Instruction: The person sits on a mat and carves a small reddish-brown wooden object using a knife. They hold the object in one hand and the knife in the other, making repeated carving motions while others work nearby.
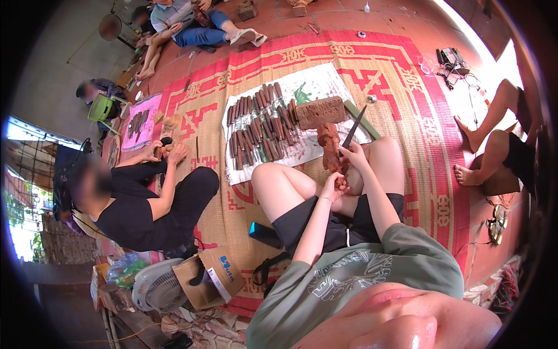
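Note:
In my lap, a reddish-brown carved wooden figure (pixel 329 141) stands tilted, its lower end gripped by my left hand (pixel 333 187). My right hand (pixel 355 157) is closed around a dark, tapered, pointed tool that looks like a file (pixel 355 124). The file's tip points up and away, beside the figure's upper part. Just beyond the figure lies a brown rectangular block (pixel 319 112), next to a long green bar (pixel 361 120). A white sheet (pixel 244 175) in front of me carries rows of several dark brown wooden-handled tools (pixel 268 131).
A person in black (pixel 136 195) sits at my left, hands on a small wooden piece. Another person's bare legs (pixel 491 136) are at the right. A patterned red-and-straw mat (pixel 433 151) lies underneath. Behind on the left are a cardboard box (pixel 216 279) and a fan (pixel 158 285).

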Action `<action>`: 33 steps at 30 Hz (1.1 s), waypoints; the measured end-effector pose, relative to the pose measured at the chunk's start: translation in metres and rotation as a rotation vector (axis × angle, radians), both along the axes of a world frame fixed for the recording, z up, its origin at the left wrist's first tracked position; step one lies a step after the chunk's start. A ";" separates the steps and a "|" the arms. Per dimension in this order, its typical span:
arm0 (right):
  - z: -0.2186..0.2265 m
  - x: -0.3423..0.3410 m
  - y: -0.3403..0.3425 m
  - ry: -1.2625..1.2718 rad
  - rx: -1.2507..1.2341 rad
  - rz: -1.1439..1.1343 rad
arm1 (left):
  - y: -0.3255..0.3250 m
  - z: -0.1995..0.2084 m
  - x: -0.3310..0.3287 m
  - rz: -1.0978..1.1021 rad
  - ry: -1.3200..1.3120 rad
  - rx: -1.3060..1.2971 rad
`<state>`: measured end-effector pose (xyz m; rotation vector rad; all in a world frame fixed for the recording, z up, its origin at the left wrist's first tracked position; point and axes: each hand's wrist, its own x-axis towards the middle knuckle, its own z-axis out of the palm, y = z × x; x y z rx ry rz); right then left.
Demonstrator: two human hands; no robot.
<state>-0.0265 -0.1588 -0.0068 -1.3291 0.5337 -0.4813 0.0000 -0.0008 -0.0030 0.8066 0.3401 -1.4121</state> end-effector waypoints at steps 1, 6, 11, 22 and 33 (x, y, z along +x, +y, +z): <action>0.000 -0.001 -0.001 0.006 0.049 0.050 | 0.000 -0.001 -0.001 0.000 0.002 -0.006; -0.004 -0.002 0.003 0.075 -0.047 0.012 | -0.002 0.004 -0.002 -0.001 -0.001 0.013; -0.017 -0.003 -0.008 0.036 -0.178 -0.105 | -0.007 0.007 -0.003 -0.014 -0.007 0.002; -0.011 -0.001 -0.005 0.090 -0.113 -0.080 | -0.002 0.006 -0.001 -0.006 -0.004 0.031; -0.014 -0.002 -0.013 0.137 -0.164 -0.086 | -0.007 0.011 -0.003 -0.012 -0.012 0.032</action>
